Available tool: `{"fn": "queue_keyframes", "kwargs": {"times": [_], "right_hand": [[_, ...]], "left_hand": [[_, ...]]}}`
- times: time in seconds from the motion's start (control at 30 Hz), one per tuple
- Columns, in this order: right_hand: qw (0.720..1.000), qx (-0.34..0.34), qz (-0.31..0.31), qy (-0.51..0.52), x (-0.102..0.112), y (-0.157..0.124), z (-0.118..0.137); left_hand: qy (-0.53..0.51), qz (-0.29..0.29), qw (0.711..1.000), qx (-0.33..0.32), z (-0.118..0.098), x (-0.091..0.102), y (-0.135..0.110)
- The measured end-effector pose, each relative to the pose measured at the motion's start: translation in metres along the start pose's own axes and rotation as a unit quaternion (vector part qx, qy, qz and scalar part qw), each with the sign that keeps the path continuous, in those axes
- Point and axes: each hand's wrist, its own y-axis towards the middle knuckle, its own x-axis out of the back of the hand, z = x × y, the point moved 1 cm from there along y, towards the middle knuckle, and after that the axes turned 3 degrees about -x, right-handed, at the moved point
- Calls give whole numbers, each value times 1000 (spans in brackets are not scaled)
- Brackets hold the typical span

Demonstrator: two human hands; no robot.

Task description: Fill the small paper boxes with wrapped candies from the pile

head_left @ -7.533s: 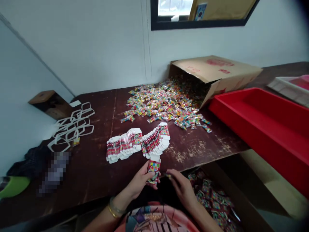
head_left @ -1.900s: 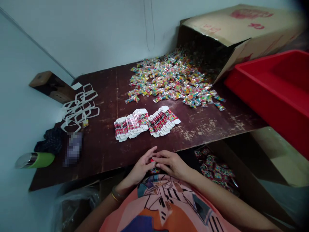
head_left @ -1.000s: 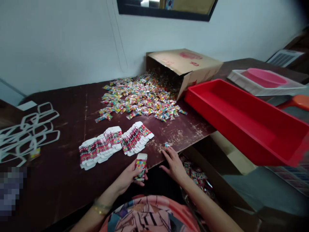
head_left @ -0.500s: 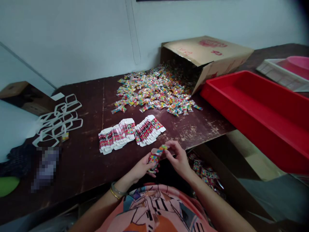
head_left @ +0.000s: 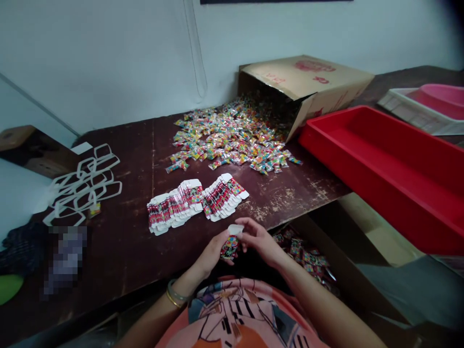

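Observation:
My left hand (head_left: 210, 253) is closed around a small printed candy box (head_left: 229, 247), held upright just past the table's front edge. At its top, my right hand (head_left: 259, 243) pinches the white flap between thumb and fingers. Whether sweets lie inside the box is hidden. Beyond my hands, flattened candy boxes lie fanned out in two overlapping rows, a left row (head_left: 175, 208) and a right row (head_left: 224, 197). Farther back spreads a heap of small wrapped candies (head_left: 228, 140), spilling from a tipped cardboard carton (head_left: 311, 75).
A long red tray (head_left: 384, 169) juts out at the right, with a white crate (head_left: 409, 113) and pink basin (head_left: 444, 99) behind. Below the edge, an open carton contains printed packs (head_left: 308, 258). White loops (head_left: 87, 186) and dark cloth (head_left: 23, 249) lie left.
The colourful candy that my right hand held at the box's mouth is out of sight. My right fingers are now on the white top flap. The view has shifted slightly.

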Motion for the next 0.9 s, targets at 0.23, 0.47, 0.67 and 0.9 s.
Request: {"fn": "queue_keyframes", "kwargs": {"times": [0.23, 0.47, 0.67, 0.9], "right_hand": [[979, -114, 95, 136, -1, -4, 8], [994, 24, 35, -103, -15, 3, 9], [930, 187, 44, -312, -16, 1, 31], [956, 142, 12, -255, -9, 12, 27]], "left_hand": [[-21, 47, 998, -25, -9, 7, 0], [65, 22, 996, -61, -13, 2, 2], [-37, 11, 999, -31, -9, 8, 8], [6, 77, 995, -57, -13, 13, -1]]}}
